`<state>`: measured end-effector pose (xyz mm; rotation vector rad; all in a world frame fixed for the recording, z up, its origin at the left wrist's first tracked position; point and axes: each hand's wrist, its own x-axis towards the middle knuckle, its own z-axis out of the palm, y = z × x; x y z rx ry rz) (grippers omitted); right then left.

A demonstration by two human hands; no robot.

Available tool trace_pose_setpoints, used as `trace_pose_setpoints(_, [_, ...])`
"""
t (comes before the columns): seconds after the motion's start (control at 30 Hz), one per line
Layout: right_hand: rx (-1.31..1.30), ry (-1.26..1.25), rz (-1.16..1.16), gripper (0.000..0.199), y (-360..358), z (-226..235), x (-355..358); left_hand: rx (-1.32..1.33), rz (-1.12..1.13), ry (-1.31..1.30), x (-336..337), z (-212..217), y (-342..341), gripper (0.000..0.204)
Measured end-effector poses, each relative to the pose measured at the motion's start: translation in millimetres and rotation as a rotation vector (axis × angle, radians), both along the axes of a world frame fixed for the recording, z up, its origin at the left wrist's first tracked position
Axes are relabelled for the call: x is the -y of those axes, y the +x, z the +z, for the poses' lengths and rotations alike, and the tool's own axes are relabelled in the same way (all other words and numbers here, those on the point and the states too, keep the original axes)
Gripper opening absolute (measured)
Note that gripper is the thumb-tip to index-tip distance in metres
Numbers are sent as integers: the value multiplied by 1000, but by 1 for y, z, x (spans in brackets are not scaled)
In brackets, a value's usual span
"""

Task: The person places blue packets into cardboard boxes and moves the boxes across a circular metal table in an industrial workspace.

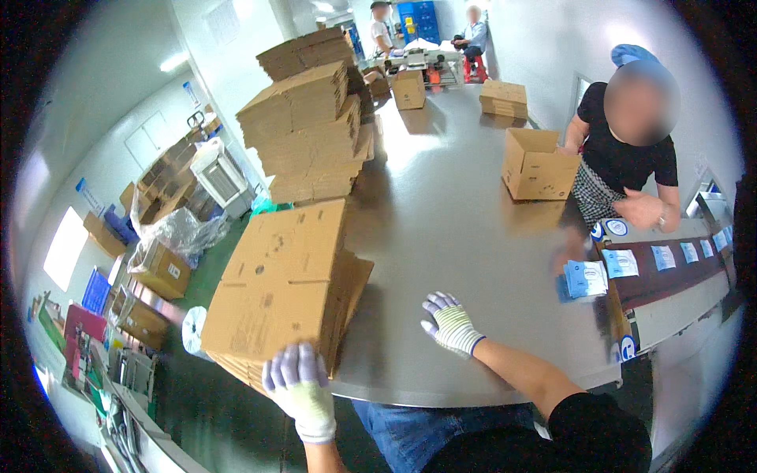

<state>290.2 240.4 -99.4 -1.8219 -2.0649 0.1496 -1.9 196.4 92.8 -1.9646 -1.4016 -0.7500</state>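
Note:
A stack of flattened cardboard boxes [276, 268] lies on the left side of the metal table [441, 236]. My left hand [300, 390], in a white glove with purple fingertips, rests at the stack's near edge. Its fingers stretch over the top flattened box, and the thumb is hidden. My right hand [451, 325], gloved the same way, is over the table's near middle. Its fingers are apart and nothing is in them. Right of it, a small pile of blue and white packets [586, 279] sits by the conveyor belt [670, 272], which carries several more packets.
A tall stack of flattened boxes [307, 118] rises at the far left. Across the table, a co-worker [631, 142] touches an open box [540, 169]. Farther back are another box [408, 90] and a pile of flattened boxes [505, 100]. Wrapped cartons [162, 264] stand on the left floor.

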Motion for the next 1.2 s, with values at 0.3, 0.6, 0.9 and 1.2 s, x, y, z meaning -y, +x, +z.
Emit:
trace_pose_setpoints(0.3, [-28, -37, 77, 53, 19, 0, 18, 253, -200, -32, -26, -13, -6, 23])
trace_pose_setpoints(0.6, [-227, -60, -16, 53, 39, 18, 44, 358, -440, 348, 41, 57, 14, 20])
trace_pose_setpoints(0.9, [-249, 1061, -324, 75, 112, 223, 82, 400, -900, -130, 83, 72, 54, 13])
trace_pose_setpoints(1.2, [159, 493, 3, 75, 101, 187, 106, 1063, -726, -353, 53, -3, 54, 20])
